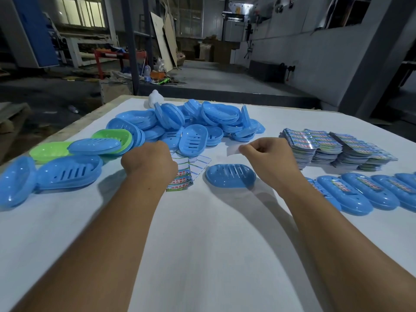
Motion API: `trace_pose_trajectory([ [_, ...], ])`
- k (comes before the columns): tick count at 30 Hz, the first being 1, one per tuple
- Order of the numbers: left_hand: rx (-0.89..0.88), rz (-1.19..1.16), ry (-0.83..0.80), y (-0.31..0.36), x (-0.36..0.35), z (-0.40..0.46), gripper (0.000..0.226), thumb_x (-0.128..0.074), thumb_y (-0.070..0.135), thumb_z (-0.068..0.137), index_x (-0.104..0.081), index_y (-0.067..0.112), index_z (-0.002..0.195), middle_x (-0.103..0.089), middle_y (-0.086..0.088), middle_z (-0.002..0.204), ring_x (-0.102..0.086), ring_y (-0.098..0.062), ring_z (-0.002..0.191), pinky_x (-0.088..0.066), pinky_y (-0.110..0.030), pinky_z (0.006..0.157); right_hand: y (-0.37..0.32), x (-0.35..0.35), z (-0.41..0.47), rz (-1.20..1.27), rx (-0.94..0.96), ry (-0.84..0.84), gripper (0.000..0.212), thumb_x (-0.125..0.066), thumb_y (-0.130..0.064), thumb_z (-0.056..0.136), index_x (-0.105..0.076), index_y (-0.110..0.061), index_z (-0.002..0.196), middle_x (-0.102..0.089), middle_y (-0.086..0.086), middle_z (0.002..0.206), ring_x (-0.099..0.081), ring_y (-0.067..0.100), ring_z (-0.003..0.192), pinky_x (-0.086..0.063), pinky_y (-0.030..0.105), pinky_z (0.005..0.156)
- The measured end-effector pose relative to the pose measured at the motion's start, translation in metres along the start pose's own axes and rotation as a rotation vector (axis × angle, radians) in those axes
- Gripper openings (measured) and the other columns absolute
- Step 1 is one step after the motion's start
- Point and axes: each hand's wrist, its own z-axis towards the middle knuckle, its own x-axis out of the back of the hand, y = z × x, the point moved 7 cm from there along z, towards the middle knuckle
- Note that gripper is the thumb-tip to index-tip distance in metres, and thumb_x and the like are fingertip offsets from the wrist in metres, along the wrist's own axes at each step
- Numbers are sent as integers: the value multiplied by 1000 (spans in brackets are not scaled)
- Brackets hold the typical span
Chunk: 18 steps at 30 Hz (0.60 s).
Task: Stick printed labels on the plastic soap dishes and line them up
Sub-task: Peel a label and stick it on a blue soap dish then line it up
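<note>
A white-covered table (213, 244) is seen from above, with both bare forearms stretched out over it. The left hand (149, 162) is curled, knuckles up, over a small fanned batch of printed labels (181, 177) lying on the cloth; the fingertips are hidden beneath the hand, so it cannot be told whether the batch is gripped or only touched. The right hand (266, 156) is raised slightly above the table, and a pale slip (233, 150), blurred, is pinched between its thumb and forefinger. A single blue soap dish (230, 176) is set upside down on the cloth between the two hands, just below the slip, with its slotted base facing up and no label on it. Behind the hands a loose heap of blue dishes (191, 122) is piled. To the left, two green dishes (112, 137) and several more blue ones (67, 171) are scattered. At the right edge a row of labelled blue dishes (351, 194) is lined up side by side, each carrying a coloured strip along its back. Beyond that row, stacks of printed labels (333, 148) are arranged in neat piles. A dim workshop floor is visible past the table.
</note>
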Motion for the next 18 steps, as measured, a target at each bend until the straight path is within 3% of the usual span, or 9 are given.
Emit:
trace_pose_trajectory([
  [3, -15, -126, 71, 6, 8, -1, 20, -61, 36, 88, -59, 19, 98, -54, -1, 79, -52, -25, 78, -39, -32, 63, -5, -1, -2, -20, 34, 2, 27, -63, -34, 79, -68, -10, 68, -63, 5, 59, -43, 5, 47, -42, 27, 53],
  [5, -69, -440, 62, 19, 9, -5, 18, -64, 36, 85, -68, 19, 87, -67, 3, 82, -61, -23, 79, -45, -30, 68, -10, -2, -5, -6, 79, 6, 24, -62, -30, 78, -65, -11, 64, -60, 1, 54, -43, 5, 47, -41, 26, 53],
  [7, -165, -823, -39, 41, 7, -13, 19, -70, 36, 83, -70, 20, 74, -67, 11, 64, -64, -11, 69, -46, -25, 63, -15, -4, -9, 13, 118, 7, 22, -63, -29, 77, -63, -16, 60, -57, -9, 49, -43, 2, 45, -39, 23, 50],
  [9, -241, -1084, -133, 61, 7, -23, 22, -73, 39, 83, -72, 20, 72, -59, 15, 51, -53, -2, 50, -41, -19, 52, -19, -6, -11, 26, 160, 6, 20, -66, -31, 76, -62, -20, 59, -58, -15, 50, -45, 1, 46, -37, 17, 49],
  [12, -264, -1207, -163, 74, 4, -31, 20, -71, 35, 87, -73, 18, 75, -51, 17, 47, -43, 0, 45, -34, -13, 45, -22, -7, -13, 30, 204, 9, 22, -68, -33, 77, -60, -23, 59, -58, -18, 53, -47, 1, 48, -36, 12, 47],
  [18, -263, -1273, -213, 77, 1, -32, 22, -69, 32, 92, -74, 16, 77, -55, 8, 56, -45, -7, 53, -37, -14, 47, -23, -7, -12, 48, 219, 8, 23, -70, -31, 78, -60, -23, 59, -57, -17, 51, -46, 1, 47, -36, 13, 47],
])
